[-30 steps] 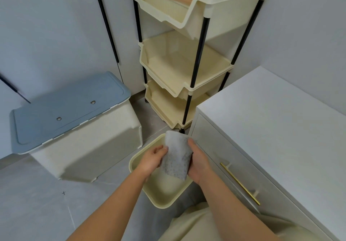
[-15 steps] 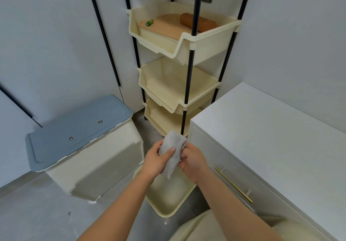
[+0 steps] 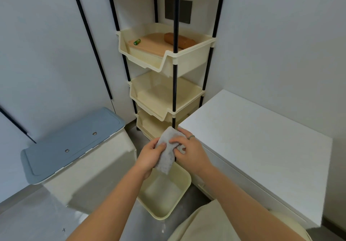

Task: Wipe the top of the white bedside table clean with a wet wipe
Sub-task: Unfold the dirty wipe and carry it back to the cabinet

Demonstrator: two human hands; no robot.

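Note:
A grey, speckled wet wipe (image 3: 166,152) hangs folded between both hands, just left of the white bedside table (image 3: 258,137). My left hand (image 3: 149,156) pinches its left edge with thumb on top. My right hand (image 3: 189,149), a ring on one finger, grips its upper right part. The wipe is off the table top, held over a cream basin (image 3: 179,199) on the floor. The table's top is bare and white; its near left corner sits right beside my right hand.
A cream tiered rack with black posts (image 3: 168,83) stands in the corner; its upper tray holds a wooden board, a brown block and a small green item. A cream bin with a blue lid (image 3: 74,143) sits on the left. Grey floor lies below.
The view has tilted upward, showing more of the rack. My hands gathered the wipe from spread flat into a folded bunch and lifted it slightly towards the table's corner.

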